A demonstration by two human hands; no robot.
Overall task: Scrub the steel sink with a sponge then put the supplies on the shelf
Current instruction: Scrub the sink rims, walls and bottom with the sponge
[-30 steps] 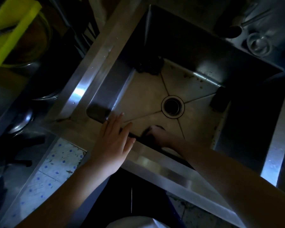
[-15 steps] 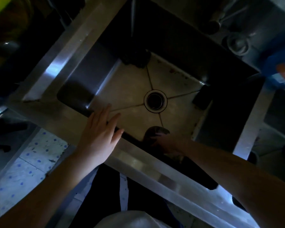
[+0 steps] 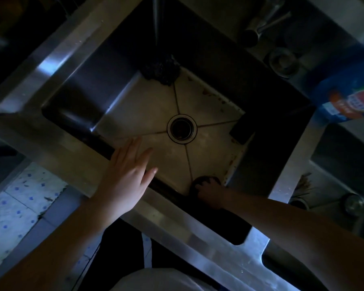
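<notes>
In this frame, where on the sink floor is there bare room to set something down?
Bare floor lies left of the drain, between the dark clump in the far corner and the left hand at the near rim. A smaller patch sits between drain, dark block and the right hand, which crowds the near corner gripping the sponge.

There is one steel sink (image 3: 57,59), with one round drain (image 3: 182,128) in the middle of its floor and four creases (image 3: 176,97) running out from that drain toward the corners. Two hands are in view, one left hand (image 3: 126,181) and one right hand (image 3: 210,191), and the basin holds three dark things: one round dark sponge (image 3: 199,181), one tangled clump (image 3: 160,69) and one rectangular block (image 3: 241,131). Beyond the rim are one blue packet (image 3: 349,95) and one round metal cup (image 3: 282,61).
</notes>
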